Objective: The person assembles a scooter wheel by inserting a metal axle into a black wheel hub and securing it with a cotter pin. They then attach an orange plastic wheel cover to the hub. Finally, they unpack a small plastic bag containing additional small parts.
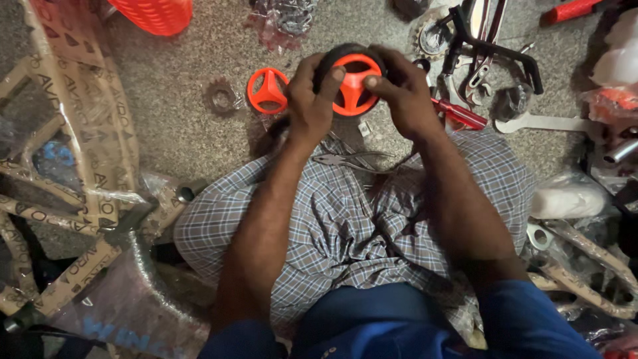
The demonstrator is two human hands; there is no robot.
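currently both hands grip a small wheel (350,81) over the floor, far of the lap. left hand (311,101) and right hand (403,94) have fingers clamped on the tyre, thumbs on the orange hub. step looks like hub seating. spare hub (268,90) lies just left. next move likely needs even thumb pressure.

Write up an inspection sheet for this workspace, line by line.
Surface: speckled grey floor, person seated on it, checked cloth over the lap.
Job's things: small wheel, black tyre with orange hub, held up in both hands; loose orange hub on the floor beside it.
Clutter: pliers on the lap, red-handled screwdriver, flat spanner, sprocket, paper-wrapped bicycle frame.
Grippers: left hand and right hand grip the wheel, thumbs on the hub.
Cables: nothing seen.
Surroundings: orange basket, plastic-wrapped parts.
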